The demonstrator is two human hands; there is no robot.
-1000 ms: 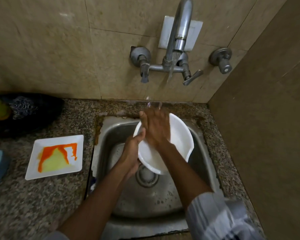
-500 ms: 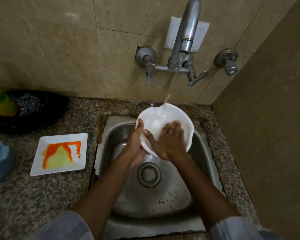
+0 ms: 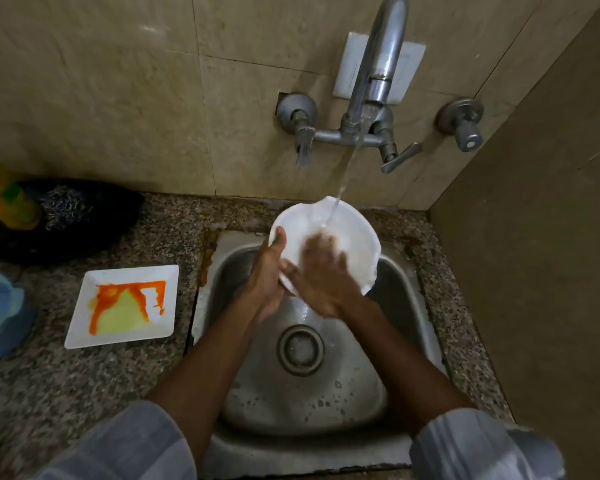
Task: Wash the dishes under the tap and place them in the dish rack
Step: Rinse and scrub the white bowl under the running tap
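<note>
Two hands work one white bowl point(image 3: 355, 237) in the centre of my frame, tilted over the steel sink point(image 3: 395, 299) under the tap's point(image 3: 378, 67) running stream. I see my left hand point(image 3: 267, 275) gripping its left rim, thumb hooked over the edge, while my right hand point(image 3: 321, 275) lies flat inside, fingers spread against the wet surface. A sauce-stained square plate point(image 3: 84, 327) sits on the counter at left.

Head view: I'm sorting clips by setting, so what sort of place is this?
Most likely a small home kitchen's washing corner: a steel sink set in a speckled granite counter, a wall-mounted tap on tiled wall, and a sauce-stained square plate waiting beside it.
</note>
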